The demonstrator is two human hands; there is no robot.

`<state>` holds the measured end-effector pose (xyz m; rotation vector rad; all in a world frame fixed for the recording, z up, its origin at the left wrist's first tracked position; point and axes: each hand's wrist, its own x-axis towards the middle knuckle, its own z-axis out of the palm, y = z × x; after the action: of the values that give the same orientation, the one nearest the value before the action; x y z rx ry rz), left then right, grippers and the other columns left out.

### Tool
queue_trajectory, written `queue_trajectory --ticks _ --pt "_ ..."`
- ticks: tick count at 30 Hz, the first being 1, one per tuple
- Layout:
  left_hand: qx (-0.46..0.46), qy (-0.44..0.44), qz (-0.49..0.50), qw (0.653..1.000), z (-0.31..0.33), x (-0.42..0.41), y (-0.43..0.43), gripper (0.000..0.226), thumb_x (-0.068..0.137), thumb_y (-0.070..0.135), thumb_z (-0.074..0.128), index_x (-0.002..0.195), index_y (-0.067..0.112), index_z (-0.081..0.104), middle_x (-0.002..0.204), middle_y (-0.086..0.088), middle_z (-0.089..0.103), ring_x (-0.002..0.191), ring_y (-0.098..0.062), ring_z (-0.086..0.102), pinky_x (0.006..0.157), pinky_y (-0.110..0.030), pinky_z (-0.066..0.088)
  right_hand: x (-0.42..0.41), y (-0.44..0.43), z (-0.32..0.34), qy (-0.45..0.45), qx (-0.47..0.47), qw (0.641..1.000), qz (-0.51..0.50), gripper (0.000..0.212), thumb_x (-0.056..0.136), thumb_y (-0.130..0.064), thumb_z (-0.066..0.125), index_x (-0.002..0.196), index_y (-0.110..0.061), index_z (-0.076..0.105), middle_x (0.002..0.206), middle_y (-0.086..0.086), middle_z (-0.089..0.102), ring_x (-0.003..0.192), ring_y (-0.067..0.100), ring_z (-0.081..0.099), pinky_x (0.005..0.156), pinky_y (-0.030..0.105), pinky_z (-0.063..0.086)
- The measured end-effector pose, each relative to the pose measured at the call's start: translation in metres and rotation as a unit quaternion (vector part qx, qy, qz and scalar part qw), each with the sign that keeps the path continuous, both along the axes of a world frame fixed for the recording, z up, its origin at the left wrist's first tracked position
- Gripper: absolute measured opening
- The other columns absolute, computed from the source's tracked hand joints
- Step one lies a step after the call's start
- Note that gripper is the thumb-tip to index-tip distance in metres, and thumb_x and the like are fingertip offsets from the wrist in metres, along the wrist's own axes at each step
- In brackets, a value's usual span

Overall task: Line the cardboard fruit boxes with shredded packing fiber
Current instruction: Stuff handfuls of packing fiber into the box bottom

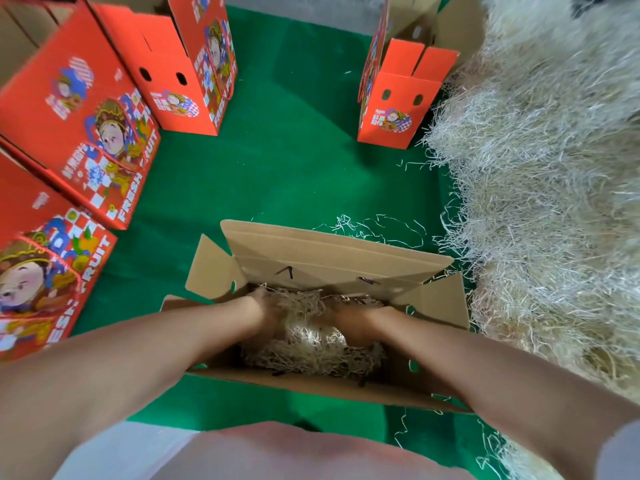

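Pale pinkish cloth, the person's garment [294,455], fills the bottom edge of the view. Two bare forearms reach forward over it and down into an open brown box [332,252]. The box stands on a green mat [294,168], flaps spread outward, plain corrugated board inside. On its floor lies a wad of shredded fiber [311,344], straw-coloured, brightest in the middle. The left hand [265,308] is down in the fiber at the far left of the box, back of the hand up. The right hand [349,323] is down in it toward the right, with the wad between the two. Fingertips of both hands are sunk in the strands and blurred, so I cannot tell whether they clutch the fiber or lie flat on it. Just past the far flap, loose strands [374,230] curl on the mat. Along the right side a large heap of fiber [536,168] runs from the near corner to the top edge, its fringe just beside the box's right flap. At the left edge sits a near red box [41,271], printed with a cartoon figure and the words FRESH FRUIT. A second red box [79,126] of the same print sits just behind it. Farther back on the left is a third red box [194,64], two oval holes in its end panel. Opposite it, hard against the heap, a far right red box [398,98] stands with its top flaps raised.
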<state>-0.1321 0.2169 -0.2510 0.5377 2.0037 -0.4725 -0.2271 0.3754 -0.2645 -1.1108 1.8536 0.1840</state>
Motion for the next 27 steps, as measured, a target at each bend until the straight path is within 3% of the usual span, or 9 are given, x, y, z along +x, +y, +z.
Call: queue_trajectory --ticks 2,6,10,13,16,19,21,24,27 --pt "-0.002 0.013 0.021 1.0 -0.003 0.003 -0.009 0.051 0.093 0.031 0.049 0.142 0.023 0.037 0.153 -0.009 0.018 0.14 -0.032 0.016 0.111 -0.055 0.02 0.002 -0.001 0.002 0.046 -0.047 0.998 -0.003 0.046 0.093 -0.005 0.044 0.136 -0.022 0.047 0.13 0.006 0.049 0.078 0.0 0.05 0.055 0.013 0.034" --pt "0.165 0.163 0.007 0.973 -0.003 -0.001 0.002 0.05 0.083 0.026 0.058 0.131 0.014 0.049 0.14 -0.013 0.037 0.129 -0.03 0.032 0.108 -0.043 0.029 0.011 0.002 0.014 0.121 -0.059 0.99 0.041 0.04 0.087 0.001 0.048 0.123 -0.014 0.056 0.124 0.014 0.053 0.107 0.029 0.055 0.084 0.037 0.046" --pt "0.094 0.005 -0.001 0.996 -0.019 0.002 0.013 0.075 0.083 0.017 0.061 0.147 0.025 0.023 0.158 -0.004 -0.001 0.144 -0.028 -0.004 0.115 -0.053 0.01 0.021 0.017 0.01 0.094 0.16 0.949 0.256 0.05 0.095 -0.01 0.044 0.143 -0.02 0.034 0.153 0.013 0.016 0.137 0.038 0.021 0.103 0.052 0.034" --pt "0.078 -0.035 0.027 0.996 -0.021 0.006 0.0 0.059 0.09 0.019 0.053 0.144 0.024 0.032 0.158 0.002 -0.007 0.143 -0.023 -0.015 0.114 -0.057 -0.004 0.022 0.02 0.013 0.105 0.147 0.951 0.251 0.038 0.098 -0.018 0.04 0.133 -0.007 0.047 0.144 0.016 0.036 0.13 0.036 0.037 0.094 0.046 0.043" --pt "0.192 0.056 0.086 0.976 -0.005 0.0 -0.004 0.042 0.091 0.023 0.053 0.132 0.026 0.052 0.157 0.002 0.012 0.145 -0.021 -0.001 0.117 -0.047 -0.002 0.018 0.008 0.025 0.108 0.113 0.952 0.262 0.033 0.098 -0.013 0.038 0.125 -0.004 0.054 0.114 0.013 0.057 0.107 0.025 0.053 0.072 0.031 0.051" --pt "0.237 0.121 0.148 0.952 0.023 -0.01 -0.008 0.041 0.091 0.009 0.049 0.131 0.014 0.053 0.153 -0.004 0.028 0.138 -0.025 0.029 0.114 -0.038 0.025 0.013 0.012 0.03 0.113 0.191 0.945 0.243 0.039 0.099 -0.018 0.036 0.135 -0.005 0.044 0.132 0.017 0.047 0.12 0.029 0.046 0.092 0.04 0.048" --pt "0.249 0.137 0.209 0.936 0.045 -0.012 -0.016 0.046 0.092 0.02 0.052 0.138 0.02 0.045 0.149 -0.001 0.034 0.133 -0.021 0.037 0.111 -0.035 0.031 0.013 0.018 0.042 0.097 0.197 0.963 0.157 0.037 0.098 -0.015 0.038 0.131 -0.002 0.048 0.132 0.018 0.048 0.113 0.029 0.051 0.097 0.04 0.044" --pt "0.25 0.205 0.227 0.919 0.078 -0.001 -0.036 0.047 0.093 0.033 0.051 0.14 0.029 0.041 0.145 0.006 0.041 0.132 -0.015 0.039 0.111 -0.032 0.031 0.014 0.019 0.077 0.115 -0.022 0.992 0.045 0.025 0.091 -0.001 0.042 0.109 -0.001 0.06 0.112 0.017 0.059 0.101 0.029 0.057 0.085 0.036 0.048" --pt "0.255 0.264 0.232 0.901 0.103 0.019 -0.049 0.044 0.093 0.037 0.051 0.136 0.034 0.044 0.143 0.012 0.043 0.131 -0.008 0.04 0.11 -0.028 0.027 0.016 0.027 0.116 0.191 -0.349 0.917 -0.015 0.017 0.09 -0.01 0.052 0.101 -0.012 0.064 0.101 0.004 0.064 0.086 0.02 0.062 0.077 0.033 0.053"
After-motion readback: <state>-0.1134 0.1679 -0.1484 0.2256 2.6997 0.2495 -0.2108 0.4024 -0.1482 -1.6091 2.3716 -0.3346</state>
